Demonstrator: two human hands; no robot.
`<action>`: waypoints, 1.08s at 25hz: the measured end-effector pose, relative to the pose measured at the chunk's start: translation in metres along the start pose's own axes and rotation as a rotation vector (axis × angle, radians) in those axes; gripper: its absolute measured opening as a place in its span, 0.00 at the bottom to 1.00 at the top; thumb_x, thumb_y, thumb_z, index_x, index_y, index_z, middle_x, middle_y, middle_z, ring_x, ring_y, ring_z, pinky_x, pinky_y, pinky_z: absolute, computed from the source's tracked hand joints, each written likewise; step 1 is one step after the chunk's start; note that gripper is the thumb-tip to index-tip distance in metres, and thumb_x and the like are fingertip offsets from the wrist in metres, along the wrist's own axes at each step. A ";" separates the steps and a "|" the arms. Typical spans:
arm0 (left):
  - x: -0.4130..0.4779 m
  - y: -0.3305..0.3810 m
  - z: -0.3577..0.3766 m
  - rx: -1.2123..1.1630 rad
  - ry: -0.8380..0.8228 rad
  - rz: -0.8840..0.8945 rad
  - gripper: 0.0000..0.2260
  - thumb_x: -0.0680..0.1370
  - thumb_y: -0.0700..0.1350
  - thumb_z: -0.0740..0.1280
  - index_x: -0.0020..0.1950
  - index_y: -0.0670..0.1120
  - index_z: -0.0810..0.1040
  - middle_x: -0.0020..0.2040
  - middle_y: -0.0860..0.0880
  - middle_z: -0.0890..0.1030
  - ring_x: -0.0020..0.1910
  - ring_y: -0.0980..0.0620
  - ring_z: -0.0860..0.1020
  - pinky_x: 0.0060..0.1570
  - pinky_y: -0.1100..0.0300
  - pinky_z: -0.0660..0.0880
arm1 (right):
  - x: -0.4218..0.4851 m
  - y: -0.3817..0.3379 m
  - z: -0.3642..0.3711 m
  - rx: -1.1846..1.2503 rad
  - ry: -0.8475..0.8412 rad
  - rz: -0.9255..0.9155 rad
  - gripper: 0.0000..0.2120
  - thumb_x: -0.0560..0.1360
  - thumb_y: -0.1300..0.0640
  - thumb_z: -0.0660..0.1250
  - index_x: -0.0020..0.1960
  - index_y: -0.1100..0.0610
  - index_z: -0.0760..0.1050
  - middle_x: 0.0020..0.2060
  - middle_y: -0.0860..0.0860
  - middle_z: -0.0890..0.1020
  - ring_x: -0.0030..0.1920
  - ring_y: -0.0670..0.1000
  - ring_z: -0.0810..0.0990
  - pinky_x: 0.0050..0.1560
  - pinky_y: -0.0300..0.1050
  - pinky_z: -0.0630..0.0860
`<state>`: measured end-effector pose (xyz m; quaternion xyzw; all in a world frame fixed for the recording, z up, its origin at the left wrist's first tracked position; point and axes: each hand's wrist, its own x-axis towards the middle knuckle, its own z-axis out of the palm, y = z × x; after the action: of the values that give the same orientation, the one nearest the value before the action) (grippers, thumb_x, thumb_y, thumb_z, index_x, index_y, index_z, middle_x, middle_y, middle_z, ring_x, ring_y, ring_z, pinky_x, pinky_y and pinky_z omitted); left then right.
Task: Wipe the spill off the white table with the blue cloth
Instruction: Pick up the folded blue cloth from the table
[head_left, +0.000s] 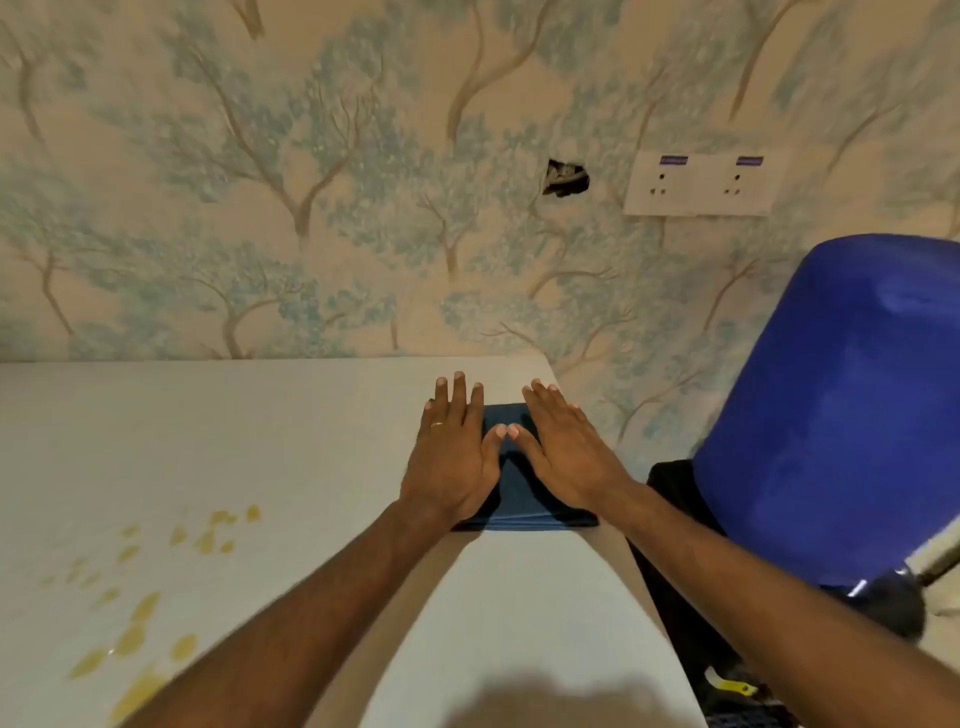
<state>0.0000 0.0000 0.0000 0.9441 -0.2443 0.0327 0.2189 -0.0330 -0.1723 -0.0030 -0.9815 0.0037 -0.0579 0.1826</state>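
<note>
Both hands lie flat on the folded blue cloth (519, 483), which sits near the desk's (311, 447) far right corner, close to the wall. The left hand (452, 462) covers the cloth's left edge, fingers spread and reaching past it onto the white top; a ring (438, 424) shows on one finger. The right hand (566, 457) presses on the right part, fingers straight. Neither grip is closed on anything: palms down, fingers out, thumbs touching at the tips over the cloth. The yellow spill (135, 613) lies in scattered drops well apart to the left, nearer the front edge. A blue chair (831, 415) stands just beside the desk at right.
</note>
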 end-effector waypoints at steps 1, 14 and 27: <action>0.008 -0.005 0.011 0.018 -0.007 -0.006 0.31 0.89 0.56 0.46 0.89 0.43 0.47 0.89 0.43 0.41 0.89 0.44 0.39 0.86 0.50 0.38 | 0.012 0.007 0.008 -0.011 0.003 -0.013 0.33 0.87 0.40 0.47 0.86 0.56 0.44 0.86 0.53 0.45 0.86 0.52 0.43 0.85 0.51 0.42; 0.081 -0.046 0.022 0.191 -0.034 -0.018 0.25 0.87 0.50 0.58 0.84 0.43 0.67 0.75 0.38 0.76 0.75 0.38 0.73 0.77 0.48 0.65 | 0.080 0.040 0.013 -0.206 -0.015 -0.141 0.16 0.86 0.58 0.58 0.71 0.59 0.76 0.63 0.58 0.78 0.63 0.59 0.76 0.63 0.55 0.74; -0.022 0.021 -0.146 0.112 0.013 0.109 0.13 0.81 0.41 0.72 0.65 0.45 0.88 0.61 0.44 0.87 0.61 0.43 0.84 0.61 0.50 0.80 | -0.022 -0.069 -0.148 -0.218 -0.007 -0.089 0.10 0.78 0.62 0.74 0.59 0.56 0.83 0.57 0.54 0.84 0.55 0.54 0.83 0.55 0.47 0.81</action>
<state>-0.0228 0.0562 0.1363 0.9400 -0.2916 0.0644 0.1652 -0.0733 -0.1600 0.1568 -0.9949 -0.0341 -0.0617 0.0722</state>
